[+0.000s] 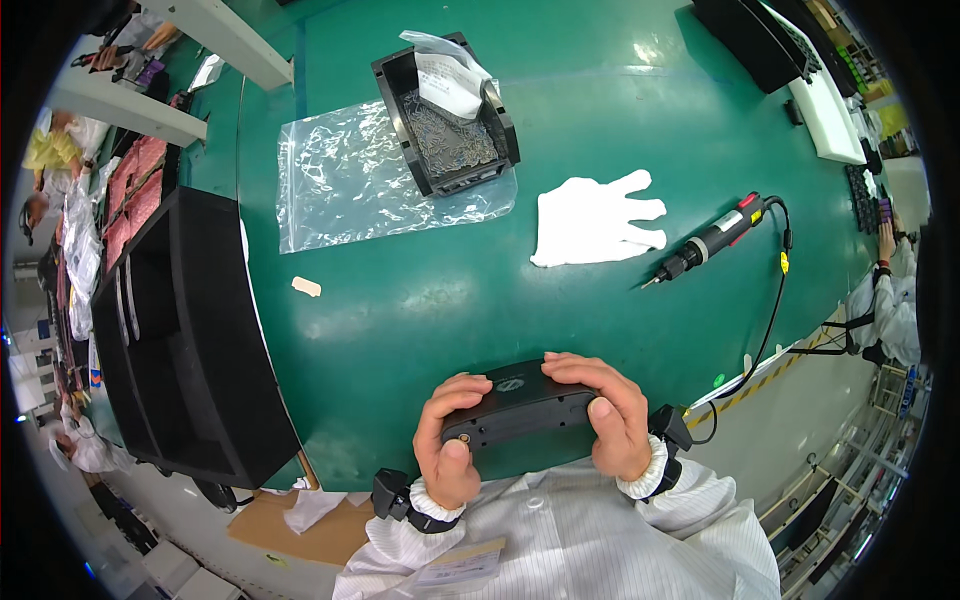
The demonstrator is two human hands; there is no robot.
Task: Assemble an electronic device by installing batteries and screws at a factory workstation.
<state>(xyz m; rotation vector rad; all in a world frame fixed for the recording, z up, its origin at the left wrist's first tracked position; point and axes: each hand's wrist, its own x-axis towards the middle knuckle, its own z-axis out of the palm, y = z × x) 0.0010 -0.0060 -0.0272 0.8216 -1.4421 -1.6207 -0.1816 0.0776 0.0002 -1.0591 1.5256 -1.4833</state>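
Note:
Between my two hands, near the front edge of the green table, is a black box-shaped device (530, 418) with rounded ends and small holes along its near side. My left hand (447, 430) grips its left end, fingers over the top and thumb at the near side. The right end is held the same way by my right hand (612, 410). Farther off lies a white glove (595, 220), flat on the table. To its right rests a black and red electric screwdriver (710, 243), bit toward the left, its cable running off to the right.
A black bin (408, 130) of small screws, with a paper slip in a bag (450, 85), stands on a clear plastic bag (335, 190). A large black foam tray (200, 340) is at the left. Far right are a white block (828, 125) and other people.

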